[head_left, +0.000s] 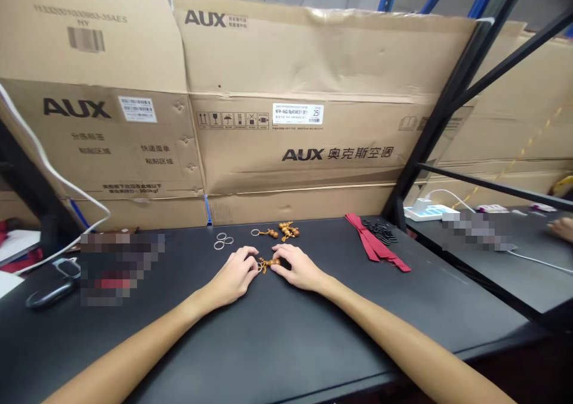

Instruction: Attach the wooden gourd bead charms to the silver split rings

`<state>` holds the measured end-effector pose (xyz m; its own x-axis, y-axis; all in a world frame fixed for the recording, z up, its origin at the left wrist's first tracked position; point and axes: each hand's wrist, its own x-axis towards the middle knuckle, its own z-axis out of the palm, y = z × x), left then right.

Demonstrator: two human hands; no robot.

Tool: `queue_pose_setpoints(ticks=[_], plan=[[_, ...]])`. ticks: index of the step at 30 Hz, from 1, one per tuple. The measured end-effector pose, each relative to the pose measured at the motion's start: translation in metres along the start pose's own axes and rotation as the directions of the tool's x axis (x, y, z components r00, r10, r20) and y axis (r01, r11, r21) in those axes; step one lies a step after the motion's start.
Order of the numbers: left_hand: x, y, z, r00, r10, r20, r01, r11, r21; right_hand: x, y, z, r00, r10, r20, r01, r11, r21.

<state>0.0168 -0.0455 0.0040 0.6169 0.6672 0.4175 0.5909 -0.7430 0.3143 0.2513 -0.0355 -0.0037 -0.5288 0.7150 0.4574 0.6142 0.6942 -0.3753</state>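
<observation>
My left hand (235,273) pinches a metal ring (259,267) and my right hand (299,267) grips the brown gourd charm (271,262) beside it, the two hands just apart over the middle of a black table (215,344). My fingers cover part of both pieces; whether ring and charm are joined, I cannot tell. Blurred blocks mask items at left, near a dark rounded object (51,292), and more on the neighboring table, where another person's hand (561,229) is cut off by the frame. Black pieces (380,232) at right lie too tangled to make out, partly under red strips (371,243). Beyond my fingertips sit three loose rings (224,241), a ringed charm (273,233) and a charm cluster (289,231), close to the far edge, where cardboard (290,171) closes off the back. Open tabletop stretches between my forearms to the near edge.
</observation>
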Motion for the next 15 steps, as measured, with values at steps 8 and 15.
queue_pose_setpoints(ticks=[8, 15], plan=[[0.0003, 0.0001, 0.0007, 1.000, 0.000, 0.010, 0.000, 1.000, -0.005, -0.0009, -0.0057, -0.0016, 0.996, -0.065, 0.068, 0.063, 0.997, 0.035], [0.0001, 0.0006, -0.0009, 1.000, -0.003, 0.014, 0.003, 1.000, -0.018, -0.0007, -0.0034, -0.0010, 0.999, -0.016, 0.033, 0.016, 1.000, 0.019]])
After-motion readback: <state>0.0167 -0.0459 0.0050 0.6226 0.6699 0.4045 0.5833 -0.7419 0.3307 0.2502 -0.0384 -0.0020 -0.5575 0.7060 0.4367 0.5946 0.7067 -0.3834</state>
